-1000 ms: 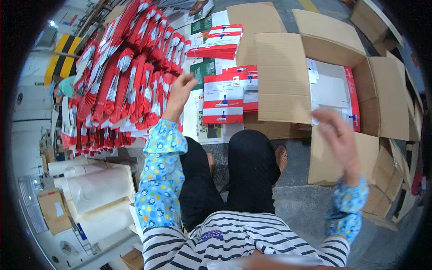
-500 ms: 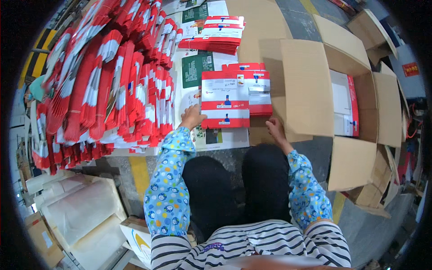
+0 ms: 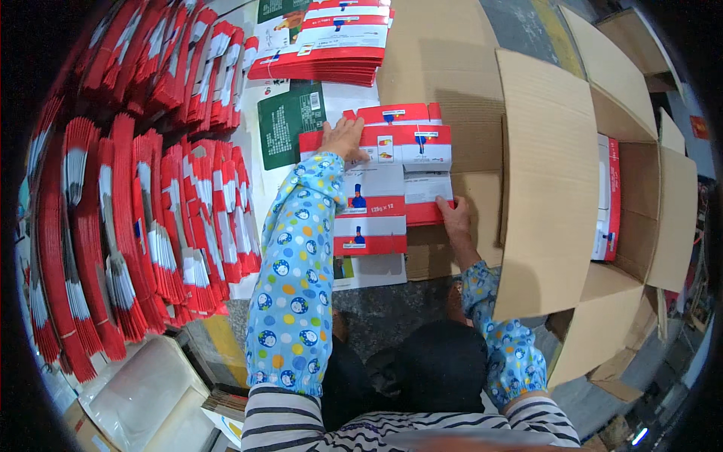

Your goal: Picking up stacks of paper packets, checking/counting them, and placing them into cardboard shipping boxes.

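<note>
The left hand [image 3: 343,139] lies flat, fingers spread, on the far left corner of a flattened red-and-white printed carton blank [image 3: 392,177]; it closes on nothing, only presses down; the right hand [image 3: 454,218] meets the blank's near right edge, fingers laid along it, though whether they curl under cannot be told; held at opposite corners like this, the blank seems squared and steadied where it lies, on the floor atop other flat sheets, just beside the open brown corrugated cardboard box [image 3: 550,188]; the left arm reaches out nearly straight in a blue spotted sleeve cover [image 3: 297,279]; the right forearm is bent short, close to the box flap; fanned rows of red folded blanks [image 3: 151,211] lie to the left, a stack of the same [image 3: 324,45] beyond, a dark green printed sheet [image 3: 290,120] between.
</note>
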{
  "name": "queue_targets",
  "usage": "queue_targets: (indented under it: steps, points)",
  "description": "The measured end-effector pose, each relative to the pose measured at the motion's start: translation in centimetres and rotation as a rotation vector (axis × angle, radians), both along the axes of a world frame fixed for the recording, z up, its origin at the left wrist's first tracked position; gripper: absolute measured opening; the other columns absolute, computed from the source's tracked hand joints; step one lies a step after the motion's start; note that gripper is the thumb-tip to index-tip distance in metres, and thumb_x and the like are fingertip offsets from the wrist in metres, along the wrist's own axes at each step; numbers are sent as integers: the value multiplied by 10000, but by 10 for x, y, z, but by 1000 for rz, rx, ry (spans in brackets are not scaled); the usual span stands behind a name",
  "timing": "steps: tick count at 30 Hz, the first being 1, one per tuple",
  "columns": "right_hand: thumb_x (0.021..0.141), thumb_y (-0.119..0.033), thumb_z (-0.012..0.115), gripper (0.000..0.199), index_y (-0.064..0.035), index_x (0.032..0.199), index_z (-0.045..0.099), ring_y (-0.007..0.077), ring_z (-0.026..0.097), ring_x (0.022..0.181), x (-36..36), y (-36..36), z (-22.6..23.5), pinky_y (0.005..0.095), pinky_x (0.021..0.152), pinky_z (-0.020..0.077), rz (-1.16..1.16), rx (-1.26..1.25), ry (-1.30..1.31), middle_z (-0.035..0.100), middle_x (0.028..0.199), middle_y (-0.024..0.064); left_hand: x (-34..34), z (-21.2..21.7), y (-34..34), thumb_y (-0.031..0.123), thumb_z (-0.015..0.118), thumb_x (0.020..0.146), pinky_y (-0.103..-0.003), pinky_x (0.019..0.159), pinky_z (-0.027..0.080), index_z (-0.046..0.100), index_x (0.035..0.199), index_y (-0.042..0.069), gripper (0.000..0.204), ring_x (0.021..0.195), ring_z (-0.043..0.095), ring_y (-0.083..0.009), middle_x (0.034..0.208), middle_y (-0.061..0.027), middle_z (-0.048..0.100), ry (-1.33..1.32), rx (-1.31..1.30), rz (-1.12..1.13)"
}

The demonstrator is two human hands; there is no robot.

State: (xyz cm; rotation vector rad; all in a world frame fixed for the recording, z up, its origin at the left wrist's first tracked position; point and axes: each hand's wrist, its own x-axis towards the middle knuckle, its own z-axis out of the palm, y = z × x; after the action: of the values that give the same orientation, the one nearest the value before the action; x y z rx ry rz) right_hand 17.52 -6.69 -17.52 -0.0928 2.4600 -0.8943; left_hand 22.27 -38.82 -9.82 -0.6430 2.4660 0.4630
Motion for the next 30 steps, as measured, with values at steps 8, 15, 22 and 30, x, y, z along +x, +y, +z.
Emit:
queue_targets:
  steps: [8,15,22,30]
  points:
    - [766,-408,770,655,73,1158,563,239,618,988,-21,-8,14,350,852,500,-130,-54,-262,639,1087,180,-12,-9,-7,372,925,509,-516,1021,320,421,1325,59,1009,1283,408,-329,1293,-161,476,29,39,39]
    - [797,-353,756,619,74,1186,532,207,612,996,-26,1,13,324,848,507,-35,-217,-601,625,1124,167,-8,2,-9,400,935,458,-490,997,330,466,1297,12,1037,1249,421,-349,1264,-182,486,-14,65,30]
    - [832,-319,729,568,32,1228,523,203,602,1019,-3,11,27,332,881,502,-91,-390,-611,610,1162,152,30,39,-27,344,888,549,-435,929,415,565,1100,5,723,1129,529,-331,1140,-182,568,-48,167,61]
    - [856,-277,697,422,31,1120,581,188,619,933,41,4,108,335,854,490,38,-532,-325,666,1032,129,118,217,30,253,852,605,-465,763,479,517,1006,58,557,961,622,-387,941,-192,661,150,119,62]
